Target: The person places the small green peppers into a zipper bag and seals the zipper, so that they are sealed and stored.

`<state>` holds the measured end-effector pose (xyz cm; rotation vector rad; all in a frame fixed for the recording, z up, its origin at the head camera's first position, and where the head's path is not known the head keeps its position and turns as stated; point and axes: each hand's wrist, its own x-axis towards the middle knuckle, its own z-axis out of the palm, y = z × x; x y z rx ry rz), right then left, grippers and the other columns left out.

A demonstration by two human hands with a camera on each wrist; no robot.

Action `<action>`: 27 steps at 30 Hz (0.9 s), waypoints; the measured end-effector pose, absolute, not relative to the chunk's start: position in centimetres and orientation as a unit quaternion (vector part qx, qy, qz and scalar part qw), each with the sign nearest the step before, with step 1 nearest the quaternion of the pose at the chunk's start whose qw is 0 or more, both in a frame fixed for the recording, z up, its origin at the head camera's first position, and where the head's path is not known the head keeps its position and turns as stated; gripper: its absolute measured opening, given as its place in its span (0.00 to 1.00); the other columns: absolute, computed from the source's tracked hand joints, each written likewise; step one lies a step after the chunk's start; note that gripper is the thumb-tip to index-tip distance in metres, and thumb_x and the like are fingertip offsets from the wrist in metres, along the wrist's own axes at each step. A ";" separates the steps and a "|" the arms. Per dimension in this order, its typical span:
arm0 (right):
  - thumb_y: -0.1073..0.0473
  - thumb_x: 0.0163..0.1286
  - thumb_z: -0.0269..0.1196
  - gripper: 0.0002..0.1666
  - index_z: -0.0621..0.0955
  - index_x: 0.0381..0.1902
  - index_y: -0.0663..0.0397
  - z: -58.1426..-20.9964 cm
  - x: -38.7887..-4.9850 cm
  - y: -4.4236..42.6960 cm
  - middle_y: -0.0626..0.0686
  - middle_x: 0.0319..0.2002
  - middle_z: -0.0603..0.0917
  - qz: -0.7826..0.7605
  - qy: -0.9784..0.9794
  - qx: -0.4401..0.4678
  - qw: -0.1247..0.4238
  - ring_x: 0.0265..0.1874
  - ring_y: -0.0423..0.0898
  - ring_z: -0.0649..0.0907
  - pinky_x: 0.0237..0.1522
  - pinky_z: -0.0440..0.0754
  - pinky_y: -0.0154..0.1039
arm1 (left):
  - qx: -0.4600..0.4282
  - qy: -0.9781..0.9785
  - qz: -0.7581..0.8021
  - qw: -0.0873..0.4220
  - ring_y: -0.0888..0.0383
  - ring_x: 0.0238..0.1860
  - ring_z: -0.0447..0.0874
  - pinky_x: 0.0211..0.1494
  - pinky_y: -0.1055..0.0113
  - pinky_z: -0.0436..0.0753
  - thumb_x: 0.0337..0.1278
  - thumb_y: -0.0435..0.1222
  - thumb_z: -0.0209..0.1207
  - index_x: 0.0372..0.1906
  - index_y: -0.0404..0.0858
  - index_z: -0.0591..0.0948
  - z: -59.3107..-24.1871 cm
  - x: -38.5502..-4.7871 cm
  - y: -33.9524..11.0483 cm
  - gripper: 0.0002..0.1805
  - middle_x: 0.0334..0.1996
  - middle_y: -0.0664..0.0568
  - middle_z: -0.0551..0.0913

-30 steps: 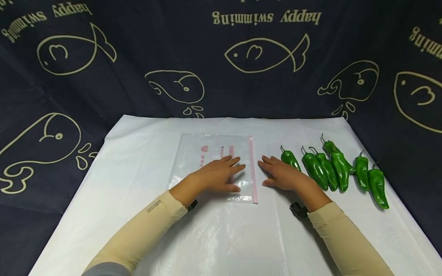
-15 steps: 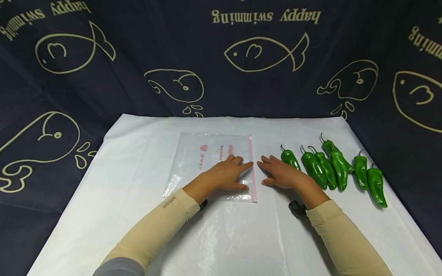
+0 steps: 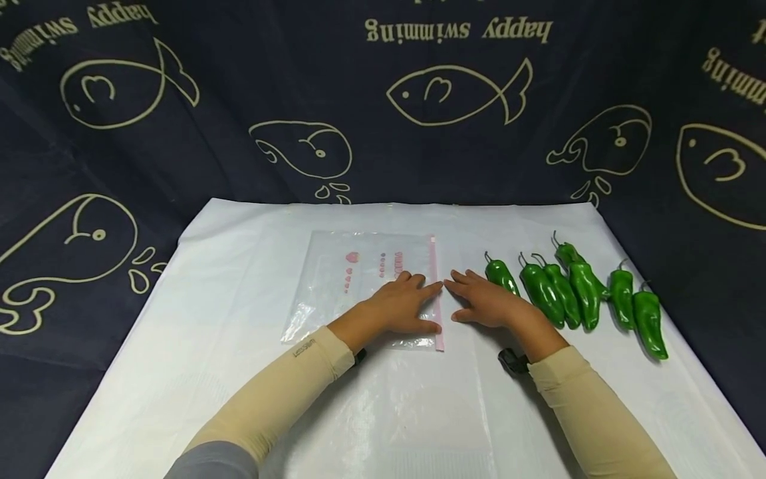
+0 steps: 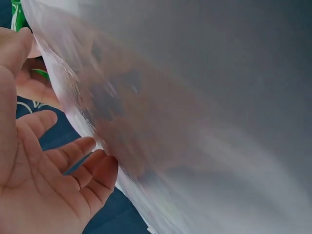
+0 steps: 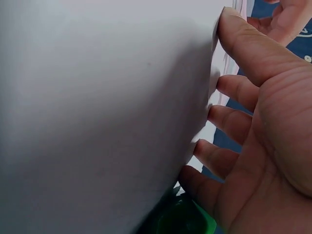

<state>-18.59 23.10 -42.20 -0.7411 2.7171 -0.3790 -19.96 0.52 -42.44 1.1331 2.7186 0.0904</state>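
A clear plastic bag [image 3: 323, 279] with pink print and a pink strip [image 3: 433, 256] along its right side lies flat on the white table. My left hand [image 3: 401, 306] rests over the bag's right part, fingers spread, its index and thumb tips at the strip. Just right of the strip, my right hand [image 3: 485, 301] touches the white cover with spread fingers and holds nothing. In the left wrist view the fingertips of my left hand [image 4: 53, 170] meet the bag. The right wrist view has my right hand [image 5: 258, 122] with fingertips against the white surface.
Several green peppers [image 3: 541, 293] lie to the right of my right hand, the nearest pepper [image 3: 501, 276] close beside it. White sheeting [image 3: 239, 266] covers the table. A dark blue cloth [image 3: 455, 173] with fish drawings hangs behind and at both sides.
My left hand has slid right across the bag, so its fingertips now lie at the pink strip, close to the right hand. The right hand has stayed nearly in place.
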 end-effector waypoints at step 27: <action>0.49 0.65 0.68 0.43 0.67 0.72 0.63 -42.6 -19.0 23.1 0.70 0.73 0.59 -0.180 0.939 -0.259 0.136 0.71 0.71 0.56 0.69 0.57 0.65 | 0.355 0.929 0.031 0.100 0.49 0.55 0.73 0.56 0.59 0.77 0.43 0.71 0.63 0.69 0.45 0.73 -41.8 -20.9 1.6 0.50 0.59 0.49 0.75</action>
